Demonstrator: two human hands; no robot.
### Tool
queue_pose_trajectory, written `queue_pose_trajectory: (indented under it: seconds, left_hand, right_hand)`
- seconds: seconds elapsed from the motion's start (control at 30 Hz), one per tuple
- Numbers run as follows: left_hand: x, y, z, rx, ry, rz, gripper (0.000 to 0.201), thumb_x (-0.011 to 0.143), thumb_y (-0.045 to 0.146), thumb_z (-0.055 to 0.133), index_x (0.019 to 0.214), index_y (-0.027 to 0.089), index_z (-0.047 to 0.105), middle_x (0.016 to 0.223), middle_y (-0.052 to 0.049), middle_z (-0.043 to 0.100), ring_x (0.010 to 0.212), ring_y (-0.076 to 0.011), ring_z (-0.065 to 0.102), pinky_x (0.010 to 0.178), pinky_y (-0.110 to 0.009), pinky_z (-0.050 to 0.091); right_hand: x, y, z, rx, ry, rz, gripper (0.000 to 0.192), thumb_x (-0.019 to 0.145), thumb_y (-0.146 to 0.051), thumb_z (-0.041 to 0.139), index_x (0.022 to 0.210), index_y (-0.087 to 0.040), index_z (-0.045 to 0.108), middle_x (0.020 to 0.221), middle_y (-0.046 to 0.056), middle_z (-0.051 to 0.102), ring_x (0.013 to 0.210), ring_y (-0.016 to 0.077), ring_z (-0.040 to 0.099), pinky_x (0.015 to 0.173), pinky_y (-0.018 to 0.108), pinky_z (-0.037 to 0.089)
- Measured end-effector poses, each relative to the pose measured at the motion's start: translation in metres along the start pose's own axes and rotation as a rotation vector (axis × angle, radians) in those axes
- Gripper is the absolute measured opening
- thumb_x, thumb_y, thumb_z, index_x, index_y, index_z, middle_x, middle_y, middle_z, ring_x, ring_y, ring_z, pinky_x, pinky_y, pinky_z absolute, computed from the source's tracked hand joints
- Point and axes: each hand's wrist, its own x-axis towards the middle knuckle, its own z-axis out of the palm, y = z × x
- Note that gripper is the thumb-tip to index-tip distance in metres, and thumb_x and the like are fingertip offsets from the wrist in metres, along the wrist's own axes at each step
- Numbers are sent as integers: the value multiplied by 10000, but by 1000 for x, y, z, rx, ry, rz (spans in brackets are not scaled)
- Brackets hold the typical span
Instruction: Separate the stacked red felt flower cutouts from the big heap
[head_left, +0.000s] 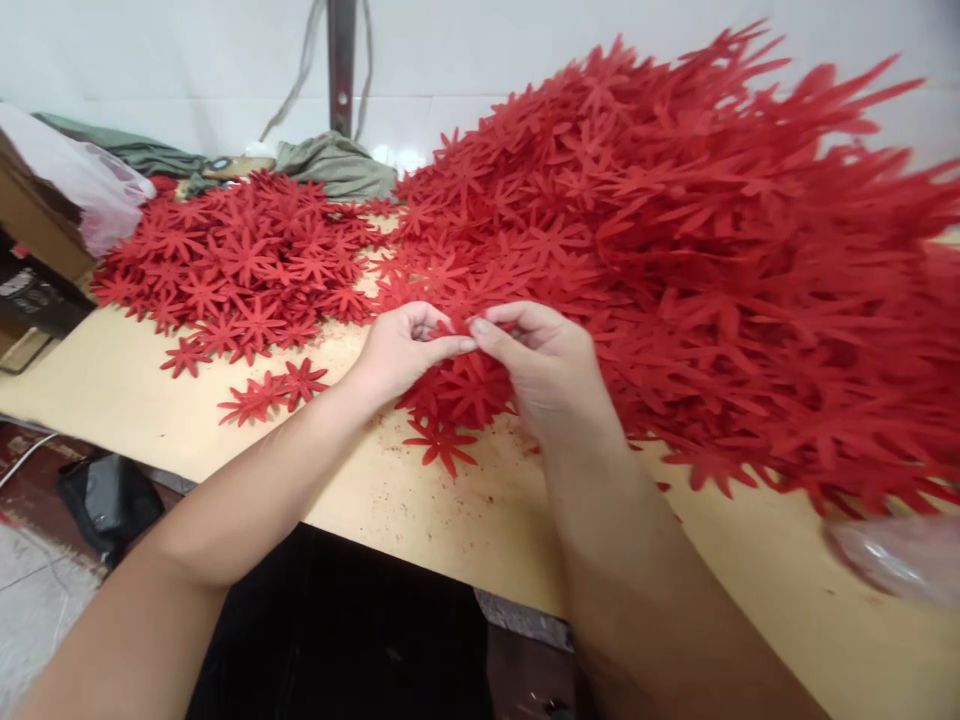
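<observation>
My left hand point(397, 350) and my right hand point(544, 370) meet fingertip to fingertip over a small stack of red flower-shaped cutouts point(465, 385), both pinching the top pieces. The stack rests on a pale wooden table point(450, 510), at the foot of a huge heap of the same red cutouts point(712, 270) that fills the right half of the view. A flatter, lower pile of red cutouts point(240, 260) lies to the left. Three loose cutouts point(274, 390) sit on the table near my left wrist, and one single cutout point(442, 445) lies in front of the stack.
Grey-green cloth point(330, 165) and a pinkish plastic bag point(90, 190) lie at the back left against a white wall. A metal post point(341, 65) stands behind. A clear plastic item point(892, 555) is at the right edge. A black object point(109, 500) sits on the floor.
</observation>
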Motion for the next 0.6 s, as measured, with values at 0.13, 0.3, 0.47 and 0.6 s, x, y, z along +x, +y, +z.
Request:
queue_pose_trajectory:
  seconds: [0.13,0.3,0.47,0.6]
  left_hand:
    - [-5,6,9,-41,-41,8,322,624,349,743,656,150,491,572,50,556,544,-45,506,620,-227,417]
    - [-6,8,15,15,0,-17,306,685,361,692,638,160,466,573,41,552,568,-55,527,664,-242,444]
    - [3,-2,4,222,74,58,186,711,249,674,796,149,543,842,-55,654,789,-129,613,822,-313,480]
    - [8,11,-11,585,104,337,333,693,101,620,1021,151,595,1199,-108,594,1174,-217,517,1065,-391,351]
  right_hand:
    - [1,0,2,162,180,29,157,507,-221,759,612,-216,642,652,11,609,608,120,538,644,318,467]
    - [12,-2,-12,234,342,48,122,473,-213,700,517,-262,597,640,28,590,528,127,489,470,331,382]
    - [25,-1,-39,370,565,0,238,491,-65,601,485,-303,608,604,-22,596,530,89,526,504,319,387]
    - [28,6,-35,159,668,-202,374,466,36,566,637,-270,698,690,-6,664,670,119,599,733,350,479]
